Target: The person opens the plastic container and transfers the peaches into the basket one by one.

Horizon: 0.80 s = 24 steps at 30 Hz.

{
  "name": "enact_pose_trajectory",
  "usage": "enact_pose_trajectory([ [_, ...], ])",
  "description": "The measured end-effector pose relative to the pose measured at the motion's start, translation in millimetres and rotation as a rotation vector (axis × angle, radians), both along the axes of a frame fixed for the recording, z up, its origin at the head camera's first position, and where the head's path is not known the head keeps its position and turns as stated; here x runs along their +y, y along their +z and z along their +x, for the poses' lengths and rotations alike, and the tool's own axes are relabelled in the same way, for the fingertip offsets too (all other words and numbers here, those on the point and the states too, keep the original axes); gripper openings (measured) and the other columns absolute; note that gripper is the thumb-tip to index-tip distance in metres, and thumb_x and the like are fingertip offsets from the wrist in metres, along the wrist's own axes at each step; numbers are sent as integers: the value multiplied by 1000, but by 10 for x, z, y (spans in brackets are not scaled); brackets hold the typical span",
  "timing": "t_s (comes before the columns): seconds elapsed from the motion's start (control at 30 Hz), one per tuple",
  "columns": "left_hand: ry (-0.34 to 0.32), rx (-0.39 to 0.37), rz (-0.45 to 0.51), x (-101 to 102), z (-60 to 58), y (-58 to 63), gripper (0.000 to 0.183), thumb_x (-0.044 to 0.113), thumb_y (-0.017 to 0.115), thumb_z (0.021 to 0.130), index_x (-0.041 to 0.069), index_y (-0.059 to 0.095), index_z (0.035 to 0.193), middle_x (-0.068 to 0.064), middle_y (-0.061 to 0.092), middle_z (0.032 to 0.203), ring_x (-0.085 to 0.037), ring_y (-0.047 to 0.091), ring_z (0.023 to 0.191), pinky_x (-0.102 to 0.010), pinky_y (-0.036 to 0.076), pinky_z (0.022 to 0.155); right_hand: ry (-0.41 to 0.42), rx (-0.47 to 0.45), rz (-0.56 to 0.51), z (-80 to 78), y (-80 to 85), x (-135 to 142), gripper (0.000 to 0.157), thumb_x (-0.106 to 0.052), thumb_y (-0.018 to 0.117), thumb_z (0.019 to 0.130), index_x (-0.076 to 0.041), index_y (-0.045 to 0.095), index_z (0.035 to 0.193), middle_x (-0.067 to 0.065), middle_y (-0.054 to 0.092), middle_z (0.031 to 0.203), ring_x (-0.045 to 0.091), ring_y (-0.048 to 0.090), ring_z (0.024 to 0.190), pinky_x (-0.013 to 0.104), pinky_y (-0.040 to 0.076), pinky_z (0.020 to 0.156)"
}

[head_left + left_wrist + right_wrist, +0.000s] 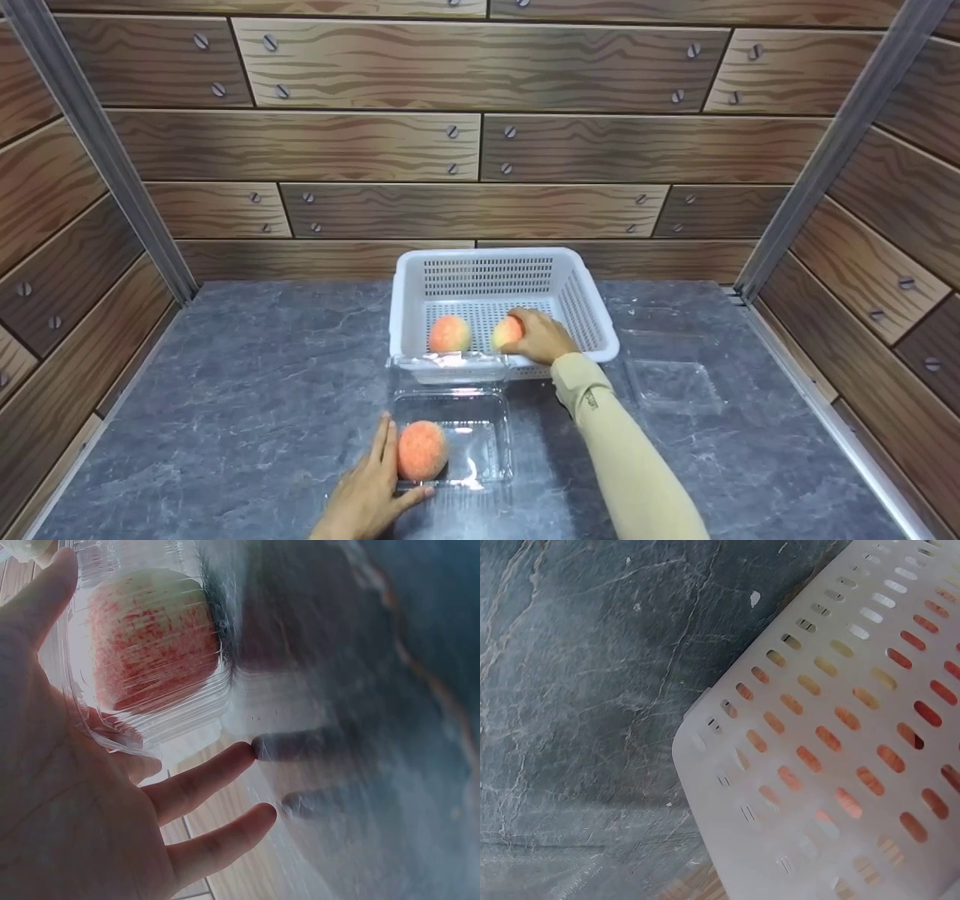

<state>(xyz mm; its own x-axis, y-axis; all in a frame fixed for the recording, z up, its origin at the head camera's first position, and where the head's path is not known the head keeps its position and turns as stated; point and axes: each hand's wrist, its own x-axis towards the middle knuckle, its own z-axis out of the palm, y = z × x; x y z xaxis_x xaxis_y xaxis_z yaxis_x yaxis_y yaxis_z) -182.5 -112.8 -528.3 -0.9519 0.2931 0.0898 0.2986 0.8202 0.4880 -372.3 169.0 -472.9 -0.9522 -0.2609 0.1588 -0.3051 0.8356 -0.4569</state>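
Note:
My right hand (545,339) reaches over the front rim of a white plastic basket (596,300) and grips a peach (508,334) with curled fingers and thumb. A second peach (450,334) lies to its left in the basket. Straight fingers of my left hand (366,484) rest along the left side of a clear plastic clamshell box (487,450), thumb at its front edge. Inside that box, at the left, sits another peach (422,450). The left wrist view shows this peach (154,641) through the clear wall. In the right wrist view the basket's slotted wall (817,765) hides my right hand.
The clamshell's raised lid (450,367) leans at the basket's front. Another clear plastic container (675,382) lies on the grey marbled table (262,390) at the right. Wood-patterned walls (480,150) enclose the back and both sides.

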Motion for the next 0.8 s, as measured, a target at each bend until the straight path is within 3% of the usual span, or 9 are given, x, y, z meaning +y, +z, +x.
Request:
enact_pose_trajectory([
  [0.47,-1,4,6,3,4,2,106,66,54,75,-7,16,141,-23,8,148,-50,42,113,-65,41,75,-1,-52,31,4,37,-10,69,-37,76,66,-10,54,125,9,58,119,27,53,106,43,41,91],
  [0.8,5,7,4,1,4,-6,106,66,54,76,-7,15,141,-23,8,149,-48,41,115,-63,42,75,43,-78,72,-23,51,-18,35,-25,71,72,-12,66,104,6,63,104,24,56,97,43,45,83],
])
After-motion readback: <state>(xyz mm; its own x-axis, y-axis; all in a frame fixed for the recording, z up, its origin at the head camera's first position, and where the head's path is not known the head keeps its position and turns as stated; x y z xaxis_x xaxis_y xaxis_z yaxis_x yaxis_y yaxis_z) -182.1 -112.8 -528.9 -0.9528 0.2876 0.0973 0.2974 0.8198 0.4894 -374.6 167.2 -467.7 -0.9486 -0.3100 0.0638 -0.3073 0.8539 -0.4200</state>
